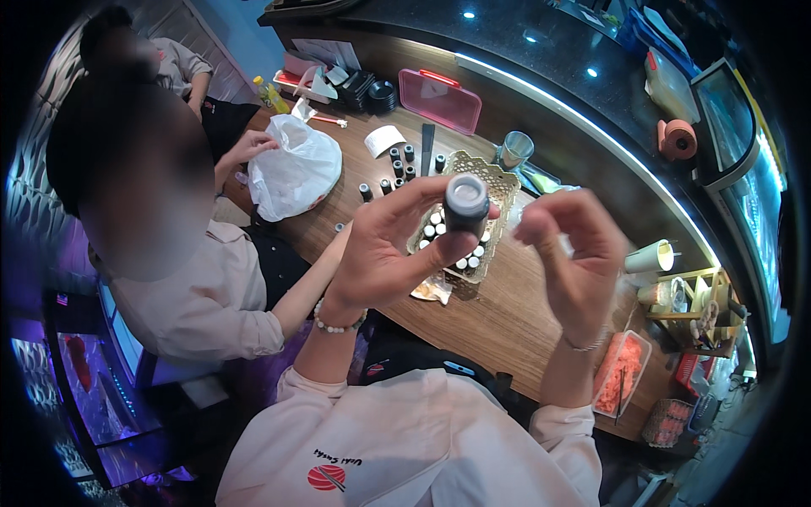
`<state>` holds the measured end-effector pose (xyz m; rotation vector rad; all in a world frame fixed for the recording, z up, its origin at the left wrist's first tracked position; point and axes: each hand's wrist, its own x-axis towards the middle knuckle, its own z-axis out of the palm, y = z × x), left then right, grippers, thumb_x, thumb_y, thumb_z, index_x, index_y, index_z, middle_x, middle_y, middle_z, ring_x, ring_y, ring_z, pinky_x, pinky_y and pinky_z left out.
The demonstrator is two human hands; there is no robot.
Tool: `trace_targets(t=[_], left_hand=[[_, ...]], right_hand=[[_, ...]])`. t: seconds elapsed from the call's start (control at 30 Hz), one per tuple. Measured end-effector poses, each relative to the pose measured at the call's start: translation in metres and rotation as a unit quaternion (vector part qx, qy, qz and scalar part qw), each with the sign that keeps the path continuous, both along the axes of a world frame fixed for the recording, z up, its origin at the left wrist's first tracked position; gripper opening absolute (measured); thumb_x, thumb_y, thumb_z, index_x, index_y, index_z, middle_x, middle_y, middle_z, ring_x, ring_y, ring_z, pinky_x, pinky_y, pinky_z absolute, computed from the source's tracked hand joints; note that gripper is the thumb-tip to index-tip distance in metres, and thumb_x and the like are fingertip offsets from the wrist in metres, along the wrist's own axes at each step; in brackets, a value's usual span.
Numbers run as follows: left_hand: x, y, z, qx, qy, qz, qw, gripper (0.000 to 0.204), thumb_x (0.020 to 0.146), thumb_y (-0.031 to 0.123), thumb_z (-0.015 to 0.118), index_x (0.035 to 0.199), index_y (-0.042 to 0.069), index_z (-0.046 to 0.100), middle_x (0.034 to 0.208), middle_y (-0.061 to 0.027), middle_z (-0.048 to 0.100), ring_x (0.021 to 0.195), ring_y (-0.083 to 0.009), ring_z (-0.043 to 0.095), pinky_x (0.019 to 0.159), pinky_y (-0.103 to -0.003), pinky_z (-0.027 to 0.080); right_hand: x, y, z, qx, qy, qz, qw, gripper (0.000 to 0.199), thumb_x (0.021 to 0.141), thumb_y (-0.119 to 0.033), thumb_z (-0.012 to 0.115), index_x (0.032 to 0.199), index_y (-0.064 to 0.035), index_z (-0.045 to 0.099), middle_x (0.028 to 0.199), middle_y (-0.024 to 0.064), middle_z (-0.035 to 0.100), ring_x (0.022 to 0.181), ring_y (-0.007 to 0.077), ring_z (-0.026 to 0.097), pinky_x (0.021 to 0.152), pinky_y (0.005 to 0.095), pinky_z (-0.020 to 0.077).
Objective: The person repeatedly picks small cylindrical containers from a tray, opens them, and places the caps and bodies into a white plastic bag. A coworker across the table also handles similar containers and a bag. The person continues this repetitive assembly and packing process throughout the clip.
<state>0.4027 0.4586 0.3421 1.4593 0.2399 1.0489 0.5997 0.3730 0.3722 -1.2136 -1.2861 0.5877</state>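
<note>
My left hand (384,241) holds a small dark bottle (466,211) upright between thumb and fingers, its grey-rimmed round top facing me. Just right of it my right hand (583,245) is raised, slightly blurred, with the fingers curled in toward the thumb. Whatever may be between those fingertips is too small or hidden to make out. Behind and below the bottle sits a gold openwork basket (505,188), holding several small bottles with white tops (474,263). More small dark bottles (398,170) stand on the table left of the basket.
On the wooden table (507,313) lie a white plastic bag (296,169), a pink-lidded container (439,101), a glass (516,149) and a tray of orange shredded food (621,372). A co-worker (186,287) sits close on my left; another person (182,68) is farther back.
</note>
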Motion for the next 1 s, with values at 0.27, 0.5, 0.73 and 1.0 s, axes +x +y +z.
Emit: trace_targets(t=[0.27,0.5,0.73,1.0], left_hand=[[0.019,-0.006,-0.008,0.074,0.027,0.093,0.993,0.051,0.089,0.004,0.082,0.137,-0.001,0.065,0.116,-0.0111,0.074,0.106,-0.0176,0.071,0.095,-0.032,0.056],[0.022,-0.009,-0.008,0.098,0.021,0.142,0.985,0.045,0.087,0.005,0.083,0.129,-0.004,0.069,0.111,-0.0137,0.075,0.098,-0.0194,0.073,0.087,-0.033,0.058],[0.021,-0.012,-0.018,0.094,-0.009,0.14,0.986,0.045,0.088,0.003,0.082,0.13,-0.004,0.069,0.113,-0.0154,0.074,0.099,-0.0202,0.074,0.086,-0.032,0.059],[0.017,-0.014,-0.017,0.077,-0.011,0.128,0.989,0.047,0.089,0.003,0.081,0.133,-0.005,0.067,0.117,-0.0163,0.073,0.103,-0.02,0.074,0.088,-0.031,0.061]], right_hand=[[0.007,0.012,0.083,0.102,-0.434,0.065,0.893,0.022,0.084,0.002,0.081,0.106,-0.0027,0.077,0.102,0.0106,0.068,0.086,0.0217,0.071,0.073,0.0322,0.057],[0.003,0.011,0.095,0.127,-0.571,0.079,0.807,0.028,0.077,0.001,0.082,0.103,-0.0011,0.072,0.1,0.0097,0.067,0.082,0.0251,0.067,0.066,0.0364,0.0547],[-0.005,0.011,0.094,0.148,-0.606,0.09,0.777,0.028,0.074,0.003,0.081,0.1,0.0019,0.068,0.1,0.0118,0.066,0.082,0.0264,0.068,0.066,0.038,0.0549],[-0.011,0.015,0.083,0.165,-0.604,0.075,0.776,0.033,0.076,0.008,0.078,0.104,0.0012,0.062,0.101,0.0137,0.062,0.081,0.0306,0.066,0.065,0.0407,0.0538]])
